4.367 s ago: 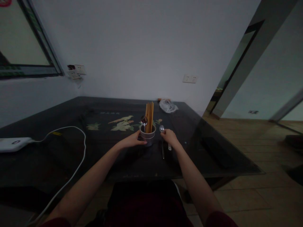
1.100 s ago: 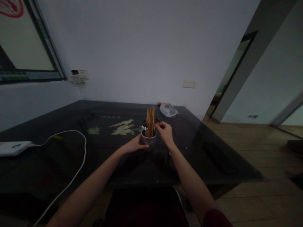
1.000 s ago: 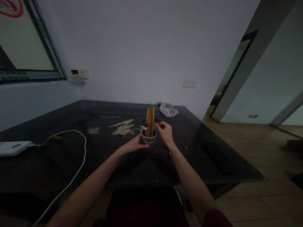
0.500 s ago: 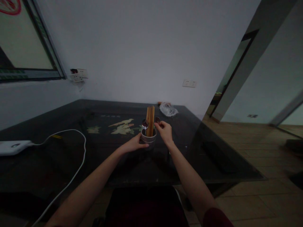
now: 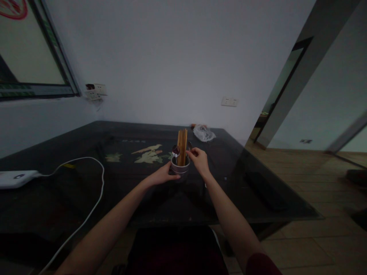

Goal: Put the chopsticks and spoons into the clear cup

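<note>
A round metal utensil holder (image 5: 181,170) stands on the dark table, and my left hand (image 5: 162,175) is wrapped around its left side. Wooden chopsticks (image 5: 182,147) rise upright out of it in a bundle. Left of them, a shiny metal spoon (image 5: 175,150) leans in the holder with its bowl up. My right hand (image 5: 200,160) pinches a second metal spoon (image 5: 190,144) at the right side of the chopsticks. This spoon's bowl shows edge-on above my fingertips; its lower part is hidden by the fingers.
A crumpled clear plastic bag (image 5: 203,133) lies at the table's back edge by the wall. On the left, a white device (image 5: 17,179) trails a white cable (image 5: 102,179) over the table edge. A flat black object (image 5: 265,190) rests at the right.
The spoon in my right hand has turned, its bowl going from facing me to edge-on. My right hand has shifted very slightly left. My left hand stays on the holder.
</note>
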`<state>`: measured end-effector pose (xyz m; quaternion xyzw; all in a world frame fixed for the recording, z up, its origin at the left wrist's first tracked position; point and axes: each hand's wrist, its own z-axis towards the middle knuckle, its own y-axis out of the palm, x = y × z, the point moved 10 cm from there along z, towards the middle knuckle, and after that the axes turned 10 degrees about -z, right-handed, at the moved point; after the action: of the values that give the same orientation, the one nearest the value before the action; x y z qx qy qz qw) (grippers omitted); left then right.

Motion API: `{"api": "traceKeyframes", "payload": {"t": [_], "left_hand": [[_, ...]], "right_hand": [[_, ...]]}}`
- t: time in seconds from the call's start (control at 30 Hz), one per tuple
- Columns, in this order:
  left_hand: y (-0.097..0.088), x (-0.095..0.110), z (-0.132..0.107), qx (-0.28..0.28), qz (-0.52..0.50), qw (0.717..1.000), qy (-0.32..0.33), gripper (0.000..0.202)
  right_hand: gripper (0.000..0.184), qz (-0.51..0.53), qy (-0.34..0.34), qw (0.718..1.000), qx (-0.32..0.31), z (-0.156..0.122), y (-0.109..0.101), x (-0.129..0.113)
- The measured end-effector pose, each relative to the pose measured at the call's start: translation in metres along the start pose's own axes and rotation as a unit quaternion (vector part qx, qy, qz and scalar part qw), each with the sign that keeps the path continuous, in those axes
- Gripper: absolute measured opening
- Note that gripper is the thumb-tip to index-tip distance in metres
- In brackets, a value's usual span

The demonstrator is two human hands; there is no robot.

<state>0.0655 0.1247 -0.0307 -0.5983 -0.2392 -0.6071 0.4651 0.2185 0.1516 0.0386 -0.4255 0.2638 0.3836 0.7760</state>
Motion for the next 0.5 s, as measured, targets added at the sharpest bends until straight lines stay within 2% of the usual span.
{"api": "traceKeyframes", "payload": {"t": [0.2,0.5], "left_hand": [[-0.0024,-0.0021,0.0001,0.005,0.022,1.0,-0.003,0.074],[-0.0009,0.0001,-0.001,-0.001,0.019,1.0,-0.003,0.074]], "right_hand": [[0.03,-0.022,-0.021,0.999,-0.011,-0.0003,0.002,-0.0035],[0.033,-0.054,-0.011,0.998,-0.016,-0.0004,-0.0017,-0.0024]]}}
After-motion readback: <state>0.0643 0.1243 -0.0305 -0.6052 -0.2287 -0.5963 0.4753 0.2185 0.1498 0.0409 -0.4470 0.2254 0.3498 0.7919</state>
